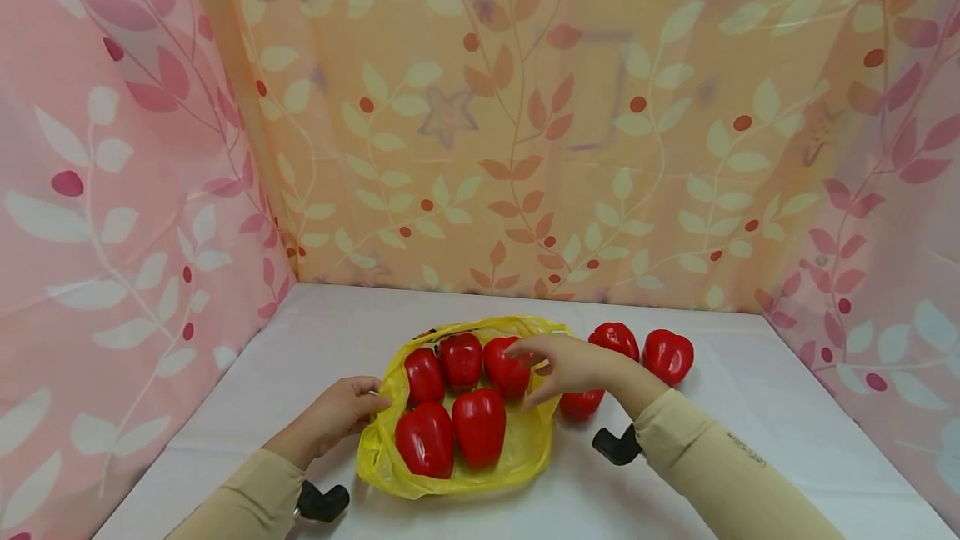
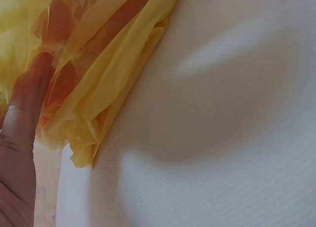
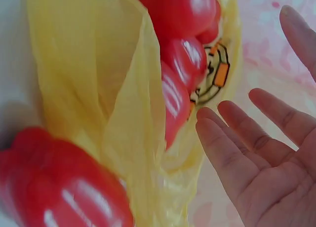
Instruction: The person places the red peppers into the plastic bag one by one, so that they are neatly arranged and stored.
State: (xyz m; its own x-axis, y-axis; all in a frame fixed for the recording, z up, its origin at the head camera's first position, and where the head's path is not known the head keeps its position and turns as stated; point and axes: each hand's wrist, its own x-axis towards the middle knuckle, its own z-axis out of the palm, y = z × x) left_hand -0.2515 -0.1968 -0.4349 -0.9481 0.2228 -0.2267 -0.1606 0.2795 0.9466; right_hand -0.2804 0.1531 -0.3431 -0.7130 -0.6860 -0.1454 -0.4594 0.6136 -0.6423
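A yellow plastic bag (image 1: 525, 448) lies with its mouth spread wide, holding several shiny red bell peppers (image 1: 478, 427). At its left rim my left hand (image 1: 337, 411) grips the thin plastic; the left wrist view shows a digit (image 2: 24, 103) against the outside of the bag, the other fingers mostly hidden. My right hand (image 1: 562, 365) hovers over the bag's right side, fingers spread and holding nothing. In the right wrist view its palm (image 3: 276, 187) faces the bag and the peppers inside. Three more red bell peppers (image 1: 668, 357) rest outside, right of the bag, one partly behind its edge.
A white cloth (image 1: 750, 440) covers the table. Floral curtains (image 1: 525, 123) stand behind and at both sides. Black camera mounts (image 1: 322, 502) jut from both wrists near the table surface.
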